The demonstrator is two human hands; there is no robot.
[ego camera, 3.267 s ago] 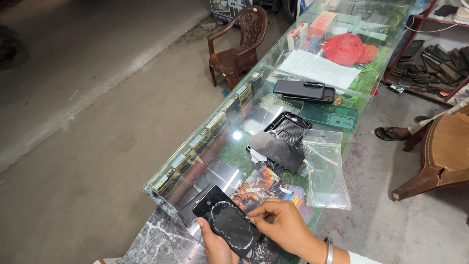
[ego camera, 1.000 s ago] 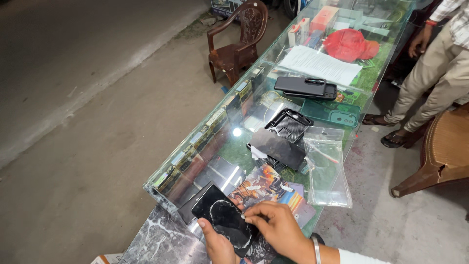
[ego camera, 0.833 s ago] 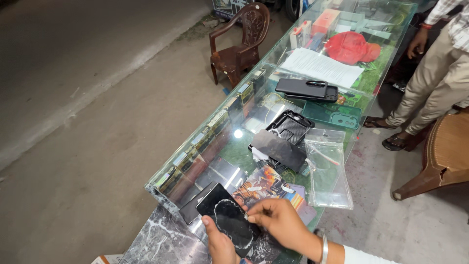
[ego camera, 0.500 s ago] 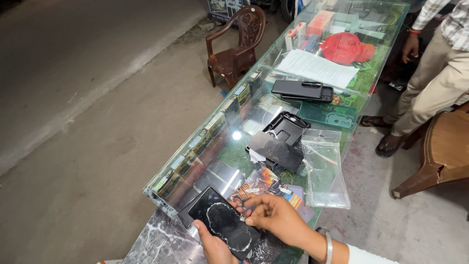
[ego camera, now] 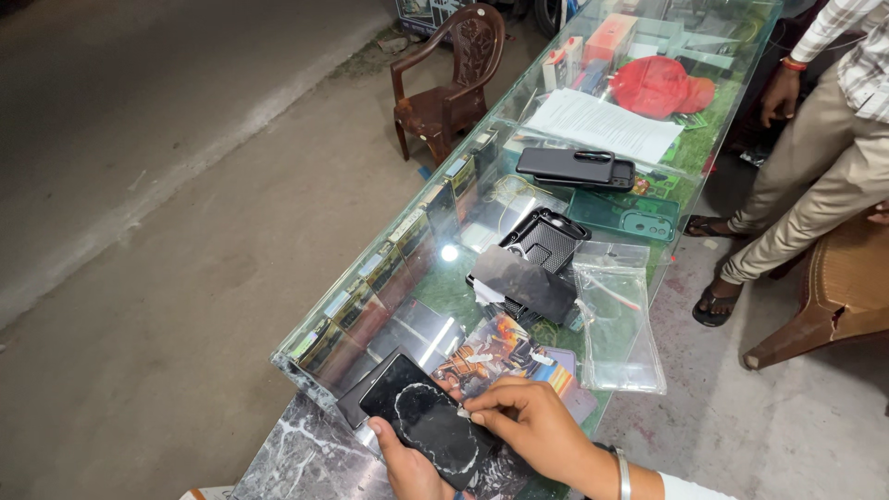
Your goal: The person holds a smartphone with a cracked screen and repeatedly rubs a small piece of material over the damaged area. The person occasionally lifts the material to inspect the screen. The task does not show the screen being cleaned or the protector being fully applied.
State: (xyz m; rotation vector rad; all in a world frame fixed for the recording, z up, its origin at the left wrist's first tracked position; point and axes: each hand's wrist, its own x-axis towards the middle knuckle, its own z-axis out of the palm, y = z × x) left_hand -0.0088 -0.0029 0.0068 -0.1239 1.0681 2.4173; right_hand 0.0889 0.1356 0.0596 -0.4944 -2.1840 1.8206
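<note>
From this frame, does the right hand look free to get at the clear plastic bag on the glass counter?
Probably yes. The right hand pinches at the black phone and holds nothing bulky, and the clear plastic bag lies uncovered just beyond it, nothing between them.

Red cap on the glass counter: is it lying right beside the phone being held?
No: the red cap lies at the counter's far end, the phone at the near end.

Two hands at work: left hand (ego camera: 407,468), right hand (ego camera: 537,428). One black phone (ego camera: 428,430) held between them. One glass bench (ego camera: 421,243). One empty plastic bag (ego camera: 615,317). One red cap (ego camera: 659,85). One sheet of paper (ego camera: 602,124). Two brown chairs, one (ego camera: 449,81) and another (ego camera: 833,296). Perhaps four phone cases, hard to separate.
</note>
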